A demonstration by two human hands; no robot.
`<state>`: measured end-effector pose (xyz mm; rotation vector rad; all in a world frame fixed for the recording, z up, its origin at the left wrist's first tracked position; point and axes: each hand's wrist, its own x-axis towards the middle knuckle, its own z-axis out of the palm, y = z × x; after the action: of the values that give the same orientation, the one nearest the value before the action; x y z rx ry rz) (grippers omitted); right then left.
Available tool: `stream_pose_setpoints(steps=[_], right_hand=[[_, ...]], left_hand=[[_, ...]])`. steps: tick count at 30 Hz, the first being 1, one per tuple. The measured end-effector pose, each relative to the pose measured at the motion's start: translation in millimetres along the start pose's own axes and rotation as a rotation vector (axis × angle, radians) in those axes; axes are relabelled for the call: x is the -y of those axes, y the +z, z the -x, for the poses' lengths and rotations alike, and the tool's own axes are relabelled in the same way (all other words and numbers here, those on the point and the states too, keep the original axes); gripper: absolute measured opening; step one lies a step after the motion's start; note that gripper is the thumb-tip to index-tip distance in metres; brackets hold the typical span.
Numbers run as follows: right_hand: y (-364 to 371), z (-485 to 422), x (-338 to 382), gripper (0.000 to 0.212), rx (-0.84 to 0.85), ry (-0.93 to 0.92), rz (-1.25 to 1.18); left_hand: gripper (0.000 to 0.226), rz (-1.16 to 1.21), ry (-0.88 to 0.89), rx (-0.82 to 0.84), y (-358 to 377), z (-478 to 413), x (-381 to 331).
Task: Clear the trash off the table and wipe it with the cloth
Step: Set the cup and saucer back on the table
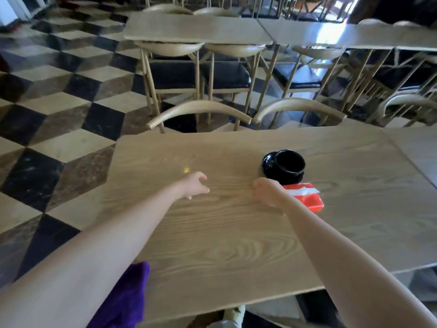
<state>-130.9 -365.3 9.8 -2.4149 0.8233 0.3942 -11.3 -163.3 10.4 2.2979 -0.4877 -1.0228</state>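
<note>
Pale oak-grain rectangular table (212,245), mostly bare. Left hand (195,185) low over open wood, fingers loosely spread and half curled, holding nothing. Right hand (267,192) at the near-left corner of the flat red plastic packet with a white strip (307,200), fingers curled inward; impossible to tell whether pinching the packet or only touching it, with the wrist hiding the contact.

Likely trash: that red packet, lying just in front of the glossy black round ceramic pot (289,165) on its black saucer (268,162). Also a small pale glint on the wood (186,169) just beyond the left hand, too blurred to name as a scrap or a reflection.

Crumpled purple cloth (125,297) at the near-left edge, under the left forearm, partly overhanging.

Hazards from here:
- Knuckles close to the saucer rim; lifting the packet with a backward flick could nudge the pot, skid it on the saucer or tip it.
- Thin slick wrapper lying flat; a shallow pinch could slip and leave it sliding toward the far right.
- Forearm over the hanging cloth; pulling the elbow back could drag it onto the chequered stone floor (59,143).
- Wiping later with the pot in place risks the same knock.
</note>
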Motion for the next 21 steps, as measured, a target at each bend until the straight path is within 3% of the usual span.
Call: stream_pose_setpoints(steps=[3,6,8,12,15,21], right_hand=[[-37,-25,-48,0.033,-0.207,0.054,-0.209],[-74,-50,-89,0.032,-0.404,0.086,-0.224],[-89,-67,-114,0.026,-0.442,0.110,-0.230],[-100,-104,-159,0.032,-0.331,0.239,-0.210],[-93,-127,-178,0.037,-0.188,0.228,-0.183],[-72,-151,-187,0.033,0.006,0.254,-0.499]], left_hand=[[0.051,0.084,0.006,-0.008,24,-34,-41],[0.053,0.172,0.007,0.003,48,-61,-75],[0.056,0.200,-0.003,0.014,64,-80,-96],[0.061,0.193,0.010,-0.025,89,-115,-128],[0.063,0.137,0.029,-0.078,106,-137,-141],[0.044,0.073,0.063,-0.198,137,-165,-150]])
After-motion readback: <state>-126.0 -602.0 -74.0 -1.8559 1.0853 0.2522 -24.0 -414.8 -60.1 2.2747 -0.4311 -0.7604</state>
